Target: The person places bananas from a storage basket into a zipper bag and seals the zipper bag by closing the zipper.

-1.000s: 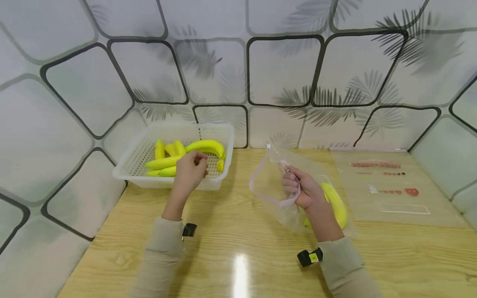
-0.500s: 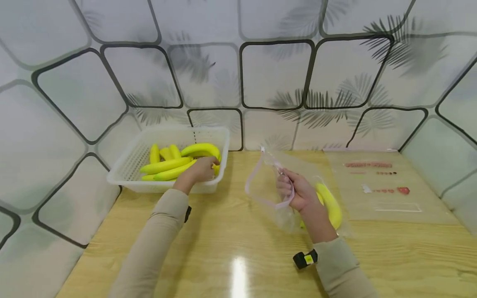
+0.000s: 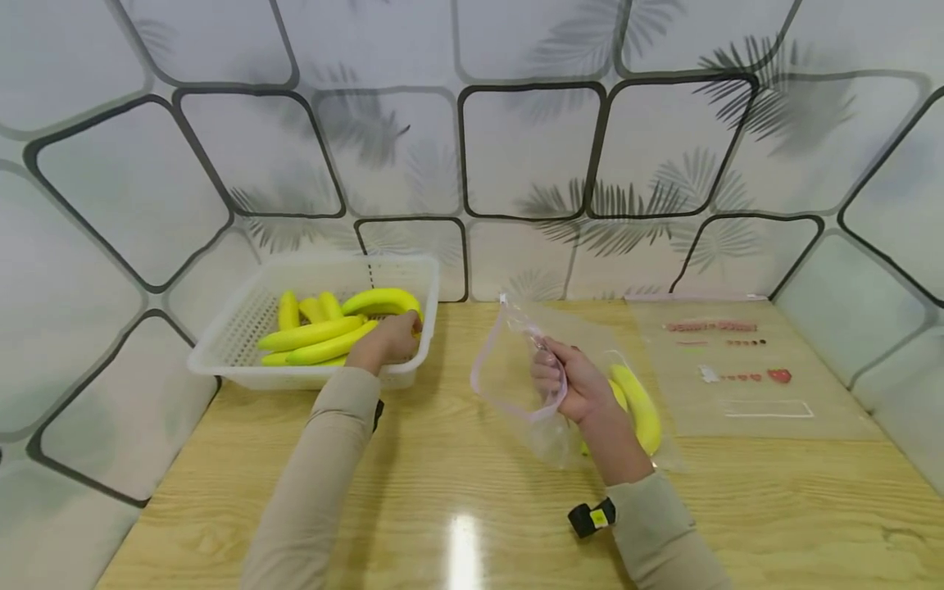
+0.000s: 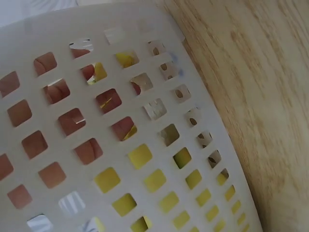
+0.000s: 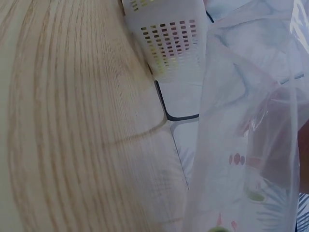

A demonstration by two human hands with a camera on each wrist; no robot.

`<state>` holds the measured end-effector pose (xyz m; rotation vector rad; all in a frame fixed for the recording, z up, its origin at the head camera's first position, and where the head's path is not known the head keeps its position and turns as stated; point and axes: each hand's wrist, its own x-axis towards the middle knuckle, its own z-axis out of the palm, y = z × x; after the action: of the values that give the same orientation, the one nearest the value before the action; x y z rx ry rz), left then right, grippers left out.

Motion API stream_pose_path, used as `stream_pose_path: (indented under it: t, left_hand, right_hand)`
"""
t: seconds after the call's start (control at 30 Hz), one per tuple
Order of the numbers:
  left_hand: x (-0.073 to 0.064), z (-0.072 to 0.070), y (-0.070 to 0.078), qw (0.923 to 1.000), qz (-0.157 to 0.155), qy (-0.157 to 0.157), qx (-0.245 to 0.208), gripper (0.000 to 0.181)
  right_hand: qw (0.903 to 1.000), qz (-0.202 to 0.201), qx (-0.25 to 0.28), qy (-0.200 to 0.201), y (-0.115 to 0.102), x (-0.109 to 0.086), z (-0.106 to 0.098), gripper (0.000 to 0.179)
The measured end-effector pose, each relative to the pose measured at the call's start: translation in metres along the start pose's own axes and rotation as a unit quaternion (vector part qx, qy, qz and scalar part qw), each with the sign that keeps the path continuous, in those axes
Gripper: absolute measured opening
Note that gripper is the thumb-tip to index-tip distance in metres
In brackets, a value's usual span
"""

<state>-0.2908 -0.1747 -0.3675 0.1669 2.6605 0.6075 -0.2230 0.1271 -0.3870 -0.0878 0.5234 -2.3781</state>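
My left hand [image 3: 391, 338] reaches into the right end of the white plastic basket [image 3: 424, 360]. Its curled fingers close on a small yellow fruit [image 3: 417, 329], mostly hidden behind the hand; through the basket holes in the left wrist view, fingers [image 4: 87, 151] show beside bits of yellow. Several bananas [image 3: 310, 334] lie to the left of that hand, and a curved banana [image 3: 379, 300] lies just behind it. My right hand [image 3: 578, 383] grips the rim of a clear zip bag [image 3: 509, 369], whose pink-edged mouth gapes toward the basket. Bananas [image 3: 640, 414] lie inside the bag.
A second clear zip bag [image 3: 767, 418] with red printed patterns lies flat on the wooden table [image 3: 457, 483] at the right. A patterned wall covering [image 3: 527, 156] rises behind the table and along both sides.
My left hand has lowered from above the bananas into the basket's right end, over the small yellow fruit. My right hand keeps hold of the bag. The head view has shifted slightly.
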Motion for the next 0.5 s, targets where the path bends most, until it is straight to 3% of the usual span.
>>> stream_pose_path:
  t: [0.13, 0.27, 0.4, 0.5]
  left_hand:
    - [-0.004, -0.001, 0.0, 0.9993, 0.004, 0.007, 0.036, 0.03]
    - [-0.008, 0.0, 0.003, 0.9968, -0.013, 0.02, 0.076, 0.022]
    - [-0.013, -0.001, 0.008, 0.9924, -0.042, 0.066, 0.095, 0.023]
    - [-0.017, -0.003, 0.011, 0.9888, -0.065, 0.109, 0.078, 0.04]
  right_hand:
    - [0.9999, -0.003, -0.008, 0.01, 0.001, 0.001, 0.001, 0.03]
    - [0.9998, -0.004, -0.012, 0.016, 0.001, 0.002, 0.002, 0.029]
    - [0.9999, -0.003, -0.004, 0.014, 0.002, 0.001, 0.003, 0.028]
    - [0.9999, -0.001, -0.001, 0.013, 0.002, 0.001, 0.003, 0.028]
